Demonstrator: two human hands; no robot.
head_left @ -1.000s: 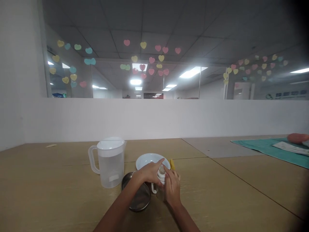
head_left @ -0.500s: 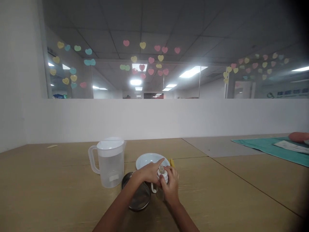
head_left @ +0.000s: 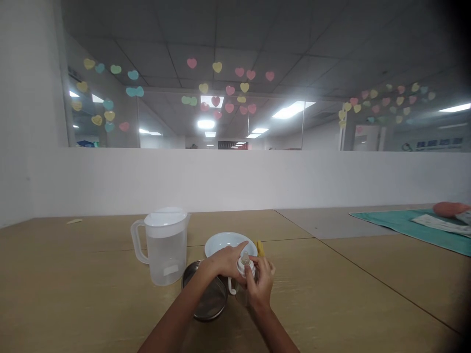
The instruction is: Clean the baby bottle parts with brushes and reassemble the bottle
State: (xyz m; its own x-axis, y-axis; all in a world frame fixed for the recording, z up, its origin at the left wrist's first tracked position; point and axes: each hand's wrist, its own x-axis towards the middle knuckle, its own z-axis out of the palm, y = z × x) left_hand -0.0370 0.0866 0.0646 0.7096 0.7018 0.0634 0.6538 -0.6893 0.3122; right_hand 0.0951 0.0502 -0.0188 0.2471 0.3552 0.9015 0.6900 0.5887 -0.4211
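Note:
Between my hands stands a baby bottle (head_left: 246, 269), its clear teat pointing up from a white collar and a white handle curving out at the lower left. My left hand (head_left: 228, 261) is closed on the bottle's far left side, its thumb stretched past the teat. My right hand (head_left: 262, 282) grips the collar from the right, thumb in front and fingers behind. Most of the bottle's body is hidden by the hands. Just beyond them sits a white bowl (head_left: 224, 241). Below my left forearm lies a kidney-shaped metal tray (head_left: 209, 301), partly covered.
A translucent lidded jug (head_left: 167, 255) stands to the left of the tray. Something yellow (head_left: 260, 248) lies beside the bowl. At the far right, a green cloth (head_left: 390, 222) carries a white cloth and a reddish object (head_left: 449, 209). A low wall (head_left: 235, 179) borders the table's back.
The view has shifted slightly, so things sit a little further left. My right fingers have moved a little around the collar; both hands stay on the bottle.

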